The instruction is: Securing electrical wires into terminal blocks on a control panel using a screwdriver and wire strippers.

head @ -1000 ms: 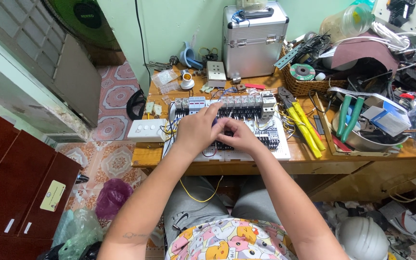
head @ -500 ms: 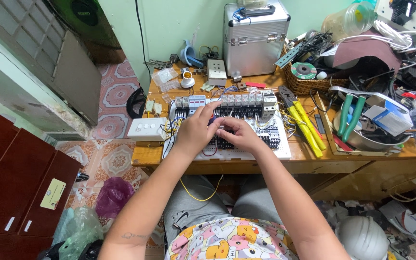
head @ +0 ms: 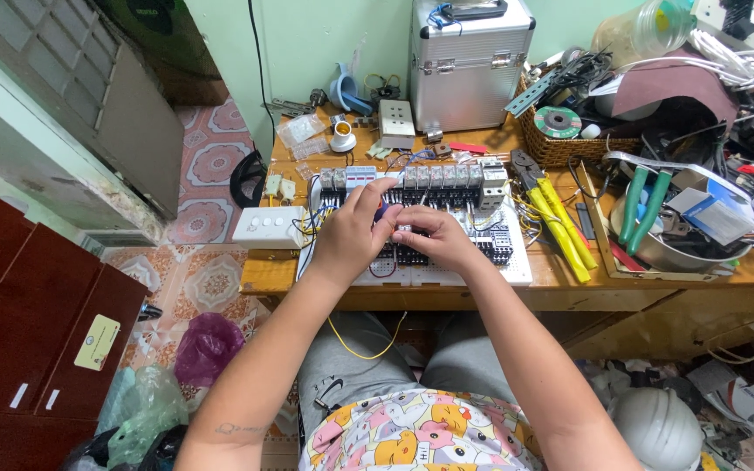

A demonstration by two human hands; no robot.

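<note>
My left hand and my right hand meet over the middle of a white perforated wiring board on the wooden bench. The left fingers pinch a small red and blue piece, perhaps a tool handle, just below a row of grey breakers. The right fingertips curl against the left ones, above black relay sockets. Whatever they hold is hidden. Thin coloured wires run across the board.
Right of the board lie a yellow-handled crimper and green-handled pliers in a tray. A silver case and a wicker basket stand behind. A white switch plate lies left. A yellow wire hangs below the bench.
The fingers of both hands have drawn closer together over the middle of the board. The left hand has lifted slightly toward the breaker row.
</note>
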